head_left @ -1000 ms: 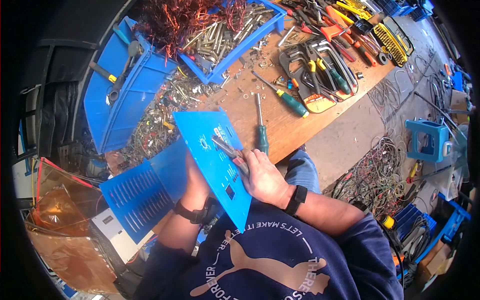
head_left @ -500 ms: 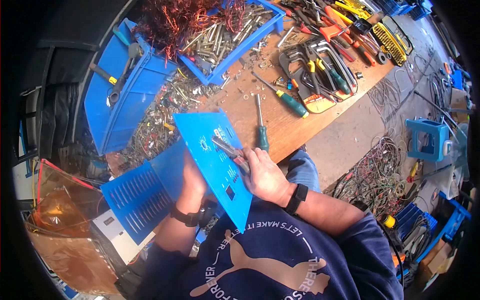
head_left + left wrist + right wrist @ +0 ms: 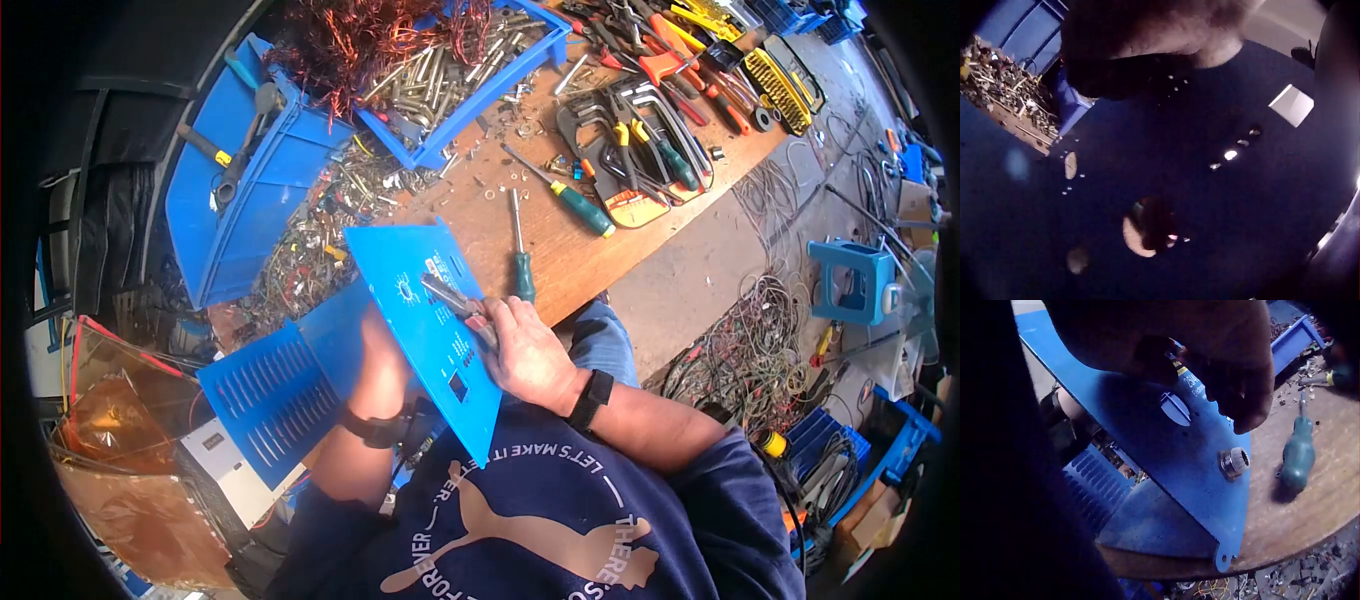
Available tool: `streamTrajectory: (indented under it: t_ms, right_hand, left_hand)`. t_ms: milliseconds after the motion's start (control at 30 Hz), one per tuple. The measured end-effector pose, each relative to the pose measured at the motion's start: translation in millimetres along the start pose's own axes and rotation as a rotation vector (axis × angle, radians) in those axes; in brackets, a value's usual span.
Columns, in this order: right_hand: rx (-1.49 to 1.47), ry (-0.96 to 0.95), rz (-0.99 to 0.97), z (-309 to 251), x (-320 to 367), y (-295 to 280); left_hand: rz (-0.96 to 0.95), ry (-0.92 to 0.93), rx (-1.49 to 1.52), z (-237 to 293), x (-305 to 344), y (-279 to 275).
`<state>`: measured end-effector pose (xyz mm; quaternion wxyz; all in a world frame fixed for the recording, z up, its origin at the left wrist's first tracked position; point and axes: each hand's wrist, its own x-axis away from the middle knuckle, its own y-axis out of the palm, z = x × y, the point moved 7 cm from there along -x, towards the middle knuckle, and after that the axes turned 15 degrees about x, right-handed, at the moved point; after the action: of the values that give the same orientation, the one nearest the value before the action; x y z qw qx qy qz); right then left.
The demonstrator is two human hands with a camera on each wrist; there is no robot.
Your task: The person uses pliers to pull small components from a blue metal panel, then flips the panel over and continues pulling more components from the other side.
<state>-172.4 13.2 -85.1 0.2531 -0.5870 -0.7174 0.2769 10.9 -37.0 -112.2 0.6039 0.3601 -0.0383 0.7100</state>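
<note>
Right hand (image 3: 530, 350) grips slim silver metal tool (image 3: 447, 293); left hand (image 3: 382, 360) grip cannot be told. Flat blue metal panel (image 3: 398, 256) appears stiff, light, best held by edges.

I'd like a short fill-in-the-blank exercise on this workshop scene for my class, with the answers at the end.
1. The panel held up in front of the person is coloured ____.
2. A metal tool is gripped in the person's ____ hand.
3. The driver lying on the wooden table nearest the panel has a ____ handle.
4. The slotted sheet is on the person's ____ side.

Missing words: blue; right; green; left.
</note>
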Motion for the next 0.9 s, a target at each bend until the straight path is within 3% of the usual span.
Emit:
streamTrajectory:
  t_ms: [33, 133, 233, 433, 533, 633, 733, 900]
  right_hand:
    - [-0.005, 0.004, -0.006, 0.2, 0.2, 0.8]
    - [-0.023, 0.011, -0.020, 1.0, -1.2, 1.6]
    - [-0.042, 0.007, -0.028, 1.0, -1.8, 2.5]
    - [-0.045, -0.008, -0.026, 0.9, 0.5, 4.8]
    - [-0.049, -0.010, -0.021, 2.2, -0.3, 7.4]
    - [-0.049, -0.016, -0.018, 2.3, -0.5, 8.4]
    - [-0.031, -0.024, 0.004, 3.8, -2.1, 3.2]
    - [-0.047, -0.023, -0.012, 2.6, -3.2, 2.2]
  left_hand:
    - [0.086, -0.048, -0.054, 0.9, 0.2, -5.3]
    - [0.054, -0.042, -0.061, 13.2, 11.5, 10.7]
    - [-0.072, 0.233, -0.137, 6.2, 8.9, -5.7]
    - [-0.093, 0.054, 0.202, -3.3, 12.7, 4.0]
    - [-0.123, 0.160, -0.106, 4.9, 10.3, 2.0]
    - [-0.125, 0.044, 0.106, 3.6, 6.4, 10.0]
    - [0.077, -0.064, 0.127, 15.9, 20.0, 29.0]
    - [0.040, 0.072, -0.235, 15.1, 7.8, -5.5]
